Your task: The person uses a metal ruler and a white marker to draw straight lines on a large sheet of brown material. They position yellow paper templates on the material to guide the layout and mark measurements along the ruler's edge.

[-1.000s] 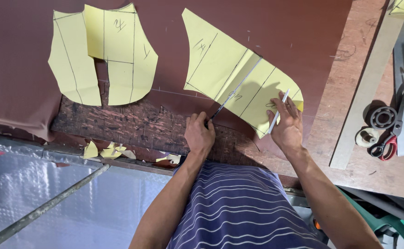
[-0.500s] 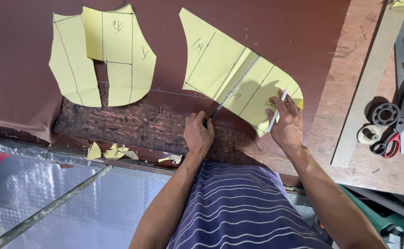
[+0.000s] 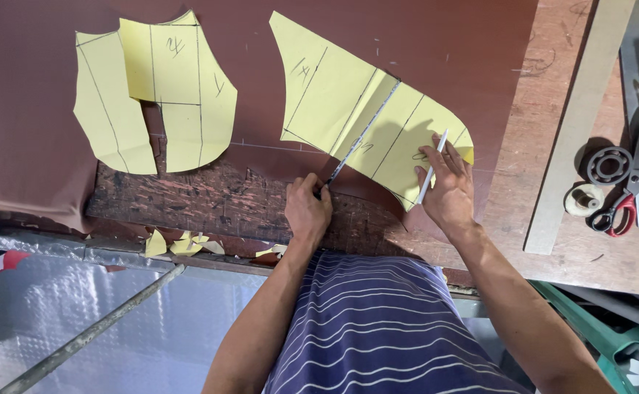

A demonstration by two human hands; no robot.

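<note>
Our left hand (image 3: 308,208) pinches thin ruler (image 3: 362,136) end; right hand (image 3: 445,193), pencil (image 3: 432,166) between fingers, pins yellow pattern (image 3: 348,102). Risk, we judge: lighter press lets pattern skid on brown fabric (image 3: 27,109), skewing line.

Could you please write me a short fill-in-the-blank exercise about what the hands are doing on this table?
1. The left hand pinches the near end of a narrow ____ laid across the big yellow paper pattern.
2. The right hand presses on that pattern and holds a white ____.
3. The scissors at the right have ____ handles.

Missing words: ruler; pencil; red
</note>
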